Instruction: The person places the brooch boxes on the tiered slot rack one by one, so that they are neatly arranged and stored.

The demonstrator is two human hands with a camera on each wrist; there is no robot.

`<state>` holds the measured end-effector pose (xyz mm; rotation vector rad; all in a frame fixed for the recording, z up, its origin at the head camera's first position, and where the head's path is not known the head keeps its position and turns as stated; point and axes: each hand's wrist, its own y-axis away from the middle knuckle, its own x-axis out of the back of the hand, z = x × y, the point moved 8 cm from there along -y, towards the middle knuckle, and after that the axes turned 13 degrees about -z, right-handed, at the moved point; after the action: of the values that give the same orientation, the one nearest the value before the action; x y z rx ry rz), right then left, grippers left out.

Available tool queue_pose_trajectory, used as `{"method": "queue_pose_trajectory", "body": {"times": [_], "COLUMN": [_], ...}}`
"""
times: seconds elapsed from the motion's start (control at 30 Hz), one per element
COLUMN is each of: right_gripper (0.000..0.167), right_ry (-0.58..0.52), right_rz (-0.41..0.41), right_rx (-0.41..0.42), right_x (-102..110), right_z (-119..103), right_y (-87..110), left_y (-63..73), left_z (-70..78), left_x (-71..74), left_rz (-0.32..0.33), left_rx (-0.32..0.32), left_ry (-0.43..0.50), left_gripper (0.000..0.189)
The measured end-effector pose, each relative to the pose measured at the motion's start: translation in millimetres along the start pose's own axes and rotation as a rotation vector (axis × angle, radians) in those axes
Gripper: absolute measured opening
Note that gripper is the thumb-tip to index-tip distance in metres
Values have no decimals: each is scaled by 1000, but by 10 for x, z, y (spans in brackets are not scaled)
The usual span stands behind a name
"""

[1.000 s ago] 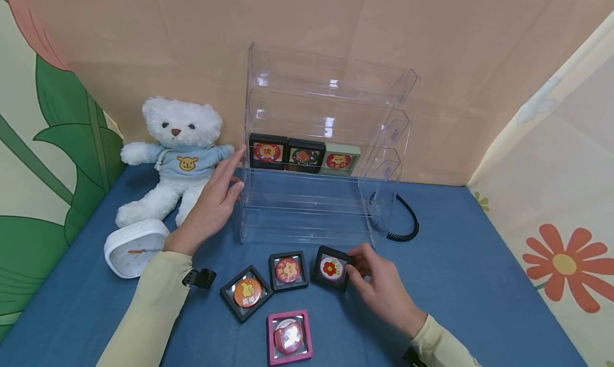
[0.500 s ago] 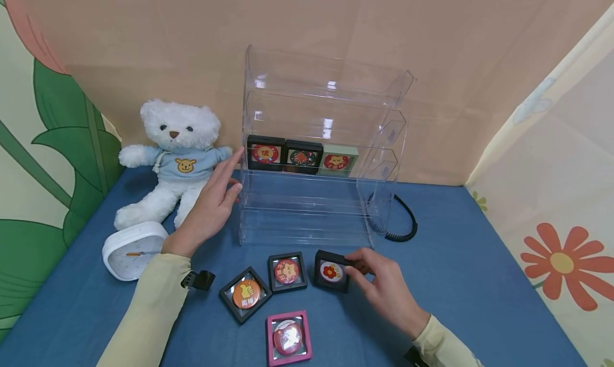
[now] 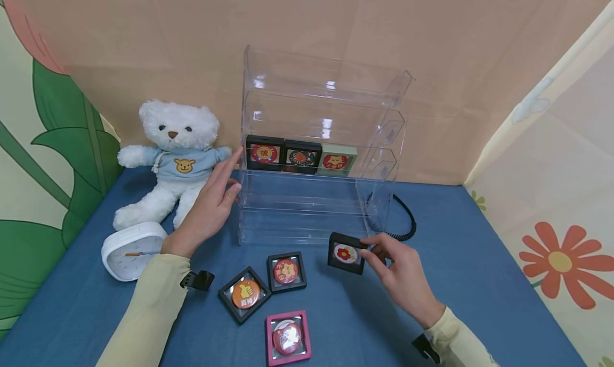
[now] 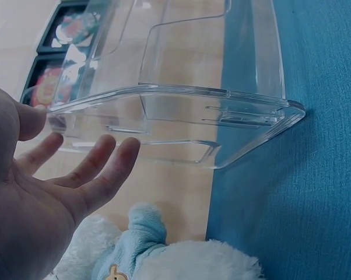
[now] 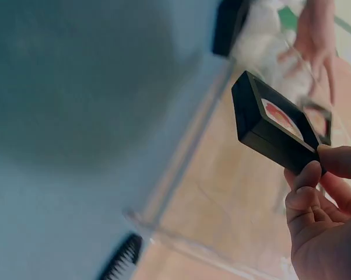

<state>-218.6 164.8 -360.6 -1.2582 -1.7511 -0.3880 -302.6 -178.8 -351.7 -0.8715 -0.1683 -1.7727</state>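
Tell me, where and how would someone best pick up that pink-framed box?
Probably pinch the pink-framed box by its left and right outer sides, coming from above and the near side. It lies flat, leaving its straight sides reachable; the orange-badge box and red-badge box lie beyond it, apart. The right hand already holds the flower-badge box.

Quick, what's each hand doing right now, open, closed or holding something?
Left hand: open, fingers at the side of the clear plastic tiered rack.
Right hand: holding the square black frame with a round red-flower badge, pinched.
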Motion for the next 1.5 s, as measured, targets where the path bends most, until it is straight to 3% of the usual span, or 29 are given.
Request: {"method": "queue_pose_trajectory", "body": {"times": [0.27,0.77,1.5], "right_gripper": [25,25,27], "right_ry": [81,102,-46], "right_rz": [135,279,391], "right_rx": [4,33,27], "right_x": [460,951,1313], "right_z": [20,47,119], "right_y": [-102,-342,-802], "left_y": [6,-12,-10], "left_z": [-13,-7,-16], "left_x": [5,6,-5], "left_rz": [5,1,-1], "left_rx": [-15,-1,-4], "left_ry": [0,16,17], "left_gripper": [71,69,71]}}
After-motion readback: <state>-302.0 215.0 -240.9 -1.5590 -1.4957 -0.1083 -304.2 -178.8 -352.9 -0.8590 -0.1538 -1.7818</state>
